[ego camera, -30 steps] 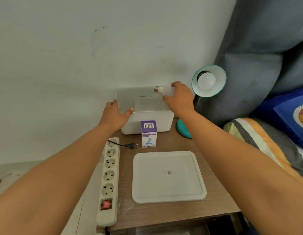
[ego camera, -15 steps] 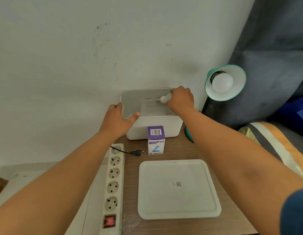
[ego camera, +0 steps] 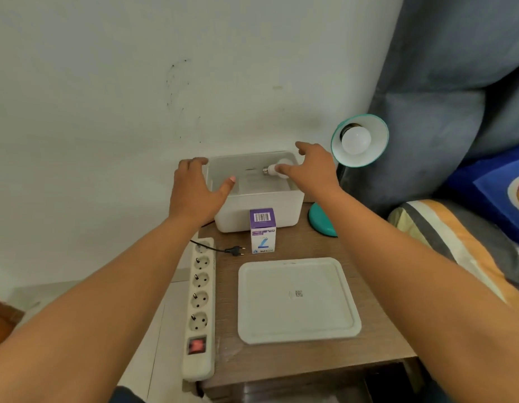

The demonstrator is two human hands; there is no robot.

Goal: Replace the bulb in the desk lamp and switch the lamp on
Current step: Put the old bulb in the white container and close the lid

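The teal desk lamp [ego camera: 377,132] stands at the table's back right, its shade facing me with a white bulb [ego camera: 355,139] screwed in. A second white bulb [ego camera: 272,170] lies on its side inside the open white box [ego camera: 261,209], metal base pointing left. My right hand [ego camera: 312,167] hovers over that bulb's round end with fingers spread, holding nothing. My left hand [ego camera: 195,190] grips the box's left wall, thumb inside. The lamp's black plug [ego camera: 234,251] lies loose on the table beside the power strip [ego camera: 200,301].
A purple-and-white bulb carton [ego camera: 262,231] stands in front of the box. The box's white lid [ego camera: 296,301] lies flat on the wooden table [ego camera: 377,341]. The strip's red switch [ego camera: 196,345] sits near me. A grey cushion and bedding fill the right side; a wall is behind.
My right hand lowered the bulb into the white box and let go; its fingers are now spread above it. My left hand stayed on the box.
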